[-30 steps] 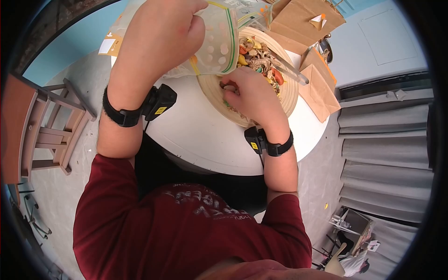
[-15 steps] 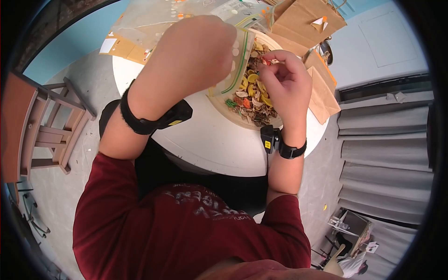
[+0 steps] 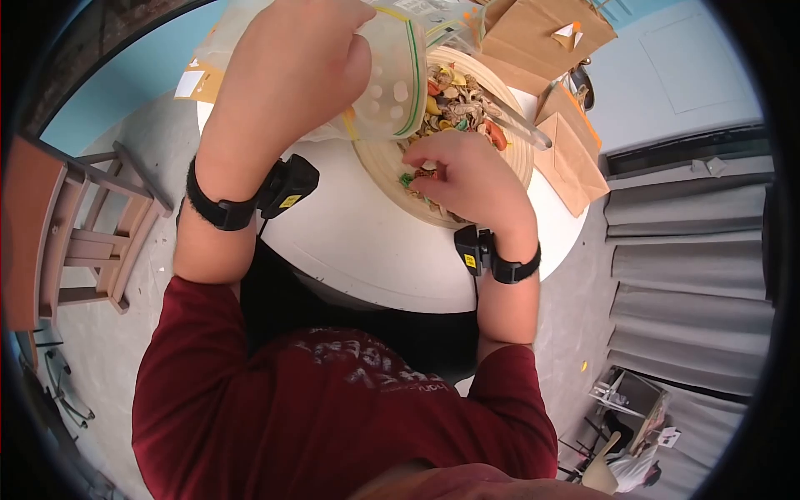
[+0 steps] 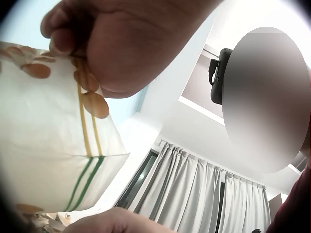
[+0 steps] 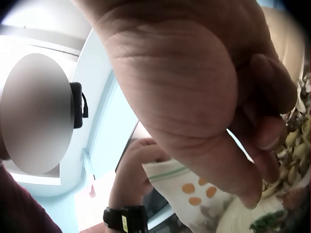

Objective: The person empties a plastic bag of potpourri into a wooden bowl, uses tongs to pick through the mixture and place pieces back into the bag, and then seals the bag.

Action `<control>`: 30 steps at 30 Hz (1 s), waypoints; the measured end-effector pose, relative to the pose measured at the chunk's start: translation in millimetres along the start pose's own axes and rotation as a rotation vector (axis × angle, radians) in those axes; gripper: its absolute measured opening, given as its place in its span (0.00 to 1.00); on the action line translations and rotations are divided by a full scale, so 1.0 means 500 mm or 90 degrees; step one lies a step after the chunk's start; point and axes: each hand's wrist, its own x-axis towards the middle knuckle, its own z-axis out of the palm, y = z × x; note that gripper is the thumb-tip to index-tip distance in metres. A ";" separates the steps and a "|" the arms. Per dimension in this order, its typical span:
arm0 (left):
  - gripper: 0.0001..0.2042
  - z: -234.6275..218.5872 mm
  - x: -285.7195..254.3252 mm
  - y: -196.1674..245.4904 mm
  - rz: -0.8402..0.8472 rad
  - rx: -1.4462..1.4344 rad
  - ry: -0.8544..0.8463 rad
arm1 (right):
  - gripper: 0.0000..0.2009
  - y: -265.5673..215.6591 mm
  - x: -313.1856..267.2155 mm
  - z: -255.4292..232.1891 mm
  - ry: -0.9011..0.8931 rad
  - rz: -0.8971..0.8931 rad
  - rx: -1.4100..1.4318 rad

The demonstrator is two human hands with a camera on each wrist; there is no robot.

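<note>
In the head view, my left hand (image 3: 287, 75) grips a translucent zip bag (image 3: 387, 87) by its upper edge, and the bag's green-striped mouth leans over the plate. Orange dots and yellow stripes mark the bag (image 4: 41, 126) in the left wrist view. My right hand (image 3: 475, 175) hovers close over the near part of a round, ribbed pale plate (image 3: 523, 171), thumb and fingertips bent and apart. Beneath it lies a heap of dried petals and plant pieces (image 3: 458, 104) in brown, yellow, orange and green. The right wrist view shows bits (image 5: 294, 150) beside the fingertips.
Metal tongs (image 3: 517, 125) lie across the plate's right side. Brown paper bags (image 3: 533, 42) stand behind and to the right on the white round table (image 3: 333, 225). More plastic bags lie at the back. A wooden chair (image 3: 92, 233) stands at the left.
Half a second ago my left hand tipped the bag lower and farther right; it has since risen back left. My right hand has moved from the plate's right side to its near left.
</note>
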 end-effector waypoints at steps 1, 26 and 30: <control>0.14 -0.001 0.001 0.001 -0.002 0.004 0.002 | 0.10 0.008 0.002 0.010 -0.007 -0.013 -0.010; 0.15 0.011 -0.009 0.021 0.009 -0.031 -0.038 | 0.09 -0.005 -0.015 -0.036 0.083 0.058 -0.031; 0.14 0.011 -0.005 0.018 0.012 -0.032 -0.034 | 0.08 0.030 -0.004 -0.002 -0.029 0.064 -0.104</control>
